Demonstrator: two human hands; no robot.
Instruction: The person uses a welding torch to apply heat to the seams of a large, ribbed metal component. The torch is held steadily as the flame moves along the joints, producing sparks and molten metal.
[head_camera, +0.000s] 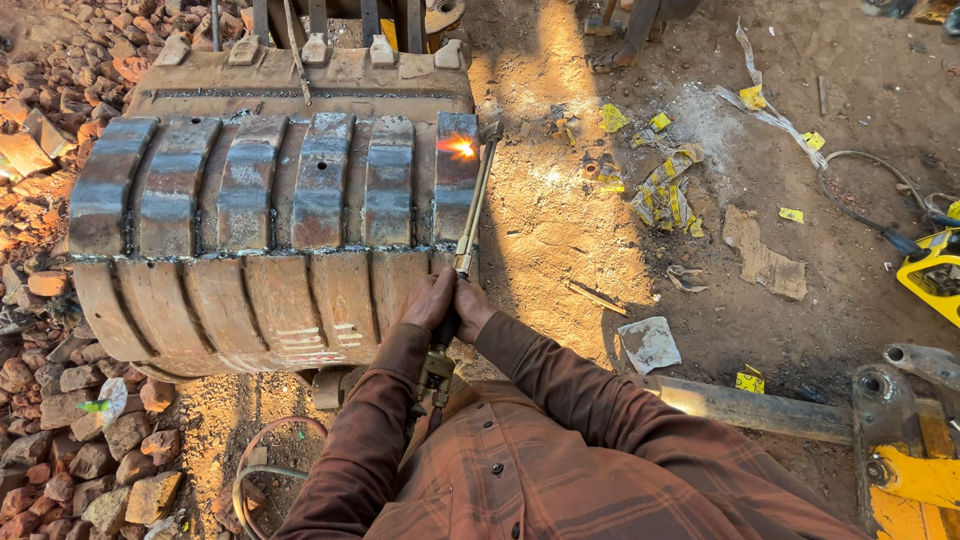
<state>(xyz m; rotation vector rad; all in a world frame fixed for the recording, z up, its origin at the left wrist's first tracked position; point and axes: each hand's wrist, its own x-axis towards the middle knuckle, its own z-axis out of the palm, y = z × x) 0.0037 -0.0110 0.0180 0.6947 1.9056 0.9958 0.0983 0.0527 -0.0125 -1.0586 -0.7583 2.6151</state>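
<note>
While a bright orange flame (459, 147) burns at the tip of the long brass cutting torch (470, 205), it plays on the rightmost welded steel strip (456, 175) of the big rusty excavator bucket (270, 220) lying on the dirt. Both hands wrap tight round the torch's lower shaft, left hand (430, 298) beside right hand (470, 305), touching. Hoses (262, 462) coil on the ground by the red rubble stones (60, 440). Yellow scraps of wrapper (665, 190) lie near the bucket; I judge sparks could set them smouldering, and a wavering grip could gouge the strip.
</note>
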